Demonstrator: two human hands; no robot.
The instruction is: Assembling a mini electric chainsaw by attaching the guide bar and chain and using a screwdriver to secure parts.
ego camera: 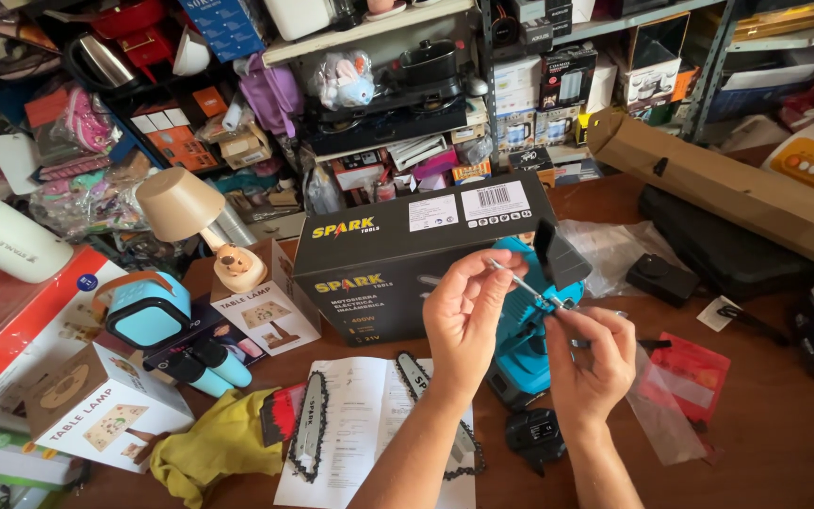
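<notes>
Both hands hide most of the blue tool [525, 349]; metal part [520, 281] too small.

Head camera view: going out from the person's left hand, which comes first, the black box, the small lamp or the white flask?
From the left hand:
1. Black box, just behind and left of it.
2. Small lamp with the beige shade, farther left on the table.
3. White flask, at the far left edge.

Your desk [784, 443] is brown wood, crowded. Black tool box [398, 254] sits mid-desk toward the far edge, blue saw body [525, 349] just right of it. Paper manual [350, 424] at the near edge, two saw chains [311, 426] on it. Yellow cloth [219, 451] left of the manual. Lamp boxes [96, 405] at the left edge. Long cardboard box [727, 188] across the far right corner.
</notes>
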